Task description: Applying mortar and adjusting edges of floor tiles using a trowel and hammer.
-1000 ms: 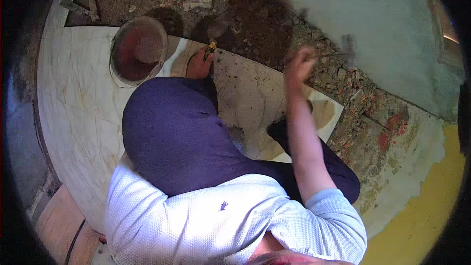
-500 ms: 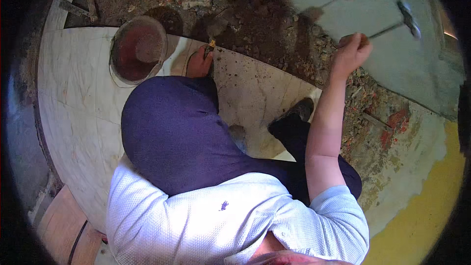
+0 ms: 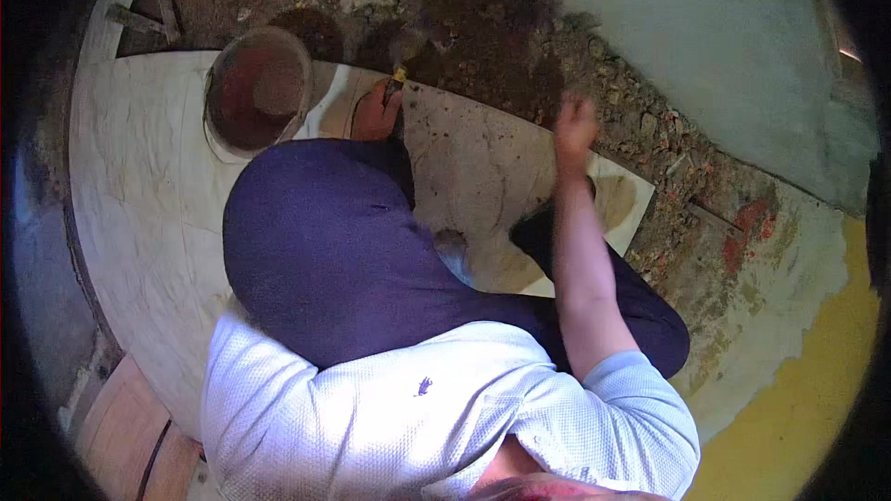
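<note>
Currently, a yellow-ended tool [image 3: 399,75] is gripped by the left hand [image 3: 375,115] near a marble-patterned tile [image 3: 473,162]; whether the blurred right hand [image 3: 575,127] is closed cannot be told.

The small dark tool [image 3: 395,84] is topped with yellow; the round bucket [image 3: 232,83] is coloured reddish-brown inside; the flat cream floor tiles [image 3: 139,186] are veined brown; the loose brown rubble [image 3: 650,134] is flecked orange.

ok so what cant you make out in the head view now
All in the head view:
Right hand: blur hides its grip and anything in it.
Yellow-tipped tool: small, partly covered by the left hand; kind unclear.
Left forearm: hidden behind the dark trouser leg.
</note>
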{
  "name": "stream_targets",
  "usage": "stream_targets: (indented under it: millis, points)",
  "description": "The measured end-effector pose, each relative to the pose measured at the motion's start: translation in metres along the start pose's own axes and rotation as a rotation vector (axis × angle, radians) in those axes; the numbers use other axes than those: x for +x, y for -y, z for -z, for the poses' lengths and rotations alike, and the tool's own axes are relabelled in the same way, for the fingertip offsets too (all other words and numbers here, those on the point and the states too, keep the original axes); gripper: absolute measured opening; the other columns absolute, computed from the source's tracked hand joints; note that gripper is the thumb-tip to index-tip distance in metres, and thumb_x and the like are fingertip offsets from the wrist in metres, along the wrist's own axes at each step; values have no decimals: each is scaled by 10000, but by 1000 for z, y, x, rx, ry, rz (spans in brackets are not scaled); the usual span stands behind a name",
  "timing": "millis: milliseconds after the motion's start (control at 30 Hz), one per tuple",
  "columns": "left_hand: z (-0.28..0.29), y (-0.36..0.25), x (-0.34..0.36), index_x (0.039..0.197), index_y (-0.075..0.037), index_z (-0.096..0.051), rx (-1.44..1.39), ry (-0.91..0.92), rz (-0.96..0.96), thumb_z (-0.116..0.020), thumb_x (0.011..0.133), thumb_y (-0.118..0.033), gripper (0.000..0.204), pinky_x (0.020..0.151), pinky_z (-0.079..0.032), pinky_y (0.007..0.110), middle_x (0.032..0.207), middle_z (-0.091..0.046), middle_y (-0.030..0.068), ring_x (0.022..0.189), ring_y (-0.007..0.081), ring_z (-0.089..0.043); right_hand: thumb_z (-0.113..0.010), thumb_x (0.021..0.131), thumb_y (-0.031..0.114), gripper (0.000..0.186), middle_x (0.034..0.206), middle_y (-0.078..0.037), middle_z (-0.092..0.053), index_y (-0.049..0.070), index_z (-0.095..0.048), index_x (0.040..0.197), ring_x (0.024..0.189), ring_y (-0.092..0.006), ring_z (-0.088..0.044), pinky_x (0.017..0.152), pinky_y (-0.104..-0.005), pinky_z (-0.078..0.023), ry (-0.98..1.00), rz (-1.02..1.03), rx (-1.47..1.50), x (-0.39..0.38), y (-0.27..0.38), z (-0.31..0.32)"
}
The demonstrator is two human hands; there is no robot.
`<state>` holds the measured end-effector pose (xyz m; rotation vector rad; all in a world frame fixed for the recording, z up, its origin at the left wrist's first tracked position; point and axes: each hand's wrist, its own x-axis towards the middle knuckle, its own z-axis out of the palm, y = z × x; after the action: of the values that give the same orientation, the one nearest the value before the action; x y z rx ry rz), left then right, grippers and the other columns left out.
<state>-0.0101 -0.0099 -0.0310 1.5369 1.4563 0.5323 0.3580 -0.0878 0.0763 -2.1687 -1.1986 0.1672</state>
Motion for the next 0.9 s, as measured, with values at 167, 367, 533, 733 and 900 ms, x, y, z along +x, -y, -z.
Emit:
stream_targets:
  millis: [167,367,533,733,900]
  points:
    - [-4,2,5,1400,-54,-490,74,-21,-12,-532,992,-440,563,996,-448,487,1245,-615,248,1156,431,-584,-596,982,184,194,805,-120,-636,-10,-582,981,738,-223,-624,691,-368,-503,-382,132,277,121,70,109]
    - [0,5,1,1403,-21,-479,-2,-43,-20,-557,1002,-316,503,913,-489,419,1173,-637,213,1041,314,-648,-543,986,116,90,734,-102,-591,37,-509,960,595,-181,-568,519,-317,-467,-178,55,818,128,143,137]
    - [-1,-19,3,1387,-35,-499,26,9,-36,-527,995,-437,562,981,-457,474,1250,-615,257,1174,417,-586,-478,1014,205,266,960,-215,-630,-9,-483,1171,851,-341,-636,785,-485,-529,84,-314,89,1,25,-23]
    - [9,-4,5,1393,-18,-495,14,77,-1,-503,1001,-457,588,979,-455,481,1270,-607,259,1173,421,-587,-599,924,191,283,1096,-289,-636,15,-575,1145,1046,-478,-611,883,-498,-487,429,28,-171,-48,24,-35]
    - [5,-17,-4,1370,-16,-522,57,-44,-41,-551,993,-352,506,1044,-423,451,1322,-576,249,1228,401,-556,-608,924,156,163,923,-170,-657,38,-596,1036,865,-352,-652,787,-396,-511,169,171,-18,63,112,46]
